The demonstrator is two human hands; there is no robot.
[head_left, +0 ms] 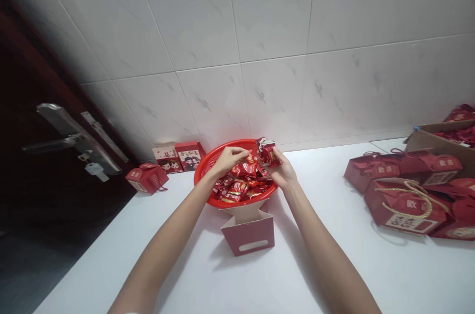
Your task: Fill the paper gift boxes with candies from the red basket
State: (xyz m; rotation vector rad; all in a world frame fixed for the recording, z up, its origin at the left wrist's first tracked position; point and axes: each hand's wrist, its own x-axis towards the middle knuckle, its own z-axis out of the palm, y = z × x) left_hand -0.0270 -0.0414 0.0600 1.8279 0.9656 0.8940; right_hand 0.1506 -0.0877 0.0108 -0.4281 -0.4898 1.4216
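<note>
A red plastic basket (199, 175) holds a heap of shiny red wrapped candies (237, 187). Over its left side, my left hand (227, 159) is closed, with fingertips pinching a bright red candy packet (251, 159) above the heap. My right hand (284, 169), at the basket's right rim, grips dark red candy packets (269, 152); their exact number is hard to make out. Between my forearms, just in front of the basket, stands a dark red gift box (248, 238) with its top flaps up and a pale oval slot on the near side.
Closed red gift boxes (406, 207) with cord handles stand at the right, before a cardboard carton (426, 135) of red items. A small red box (147, 178) and two printed boxes (190, 156) stand at the left back. A tiled wall (274, 96) backs the white table (319, 264); a dark door with a metal handle (74, 140) is at left.
</note>
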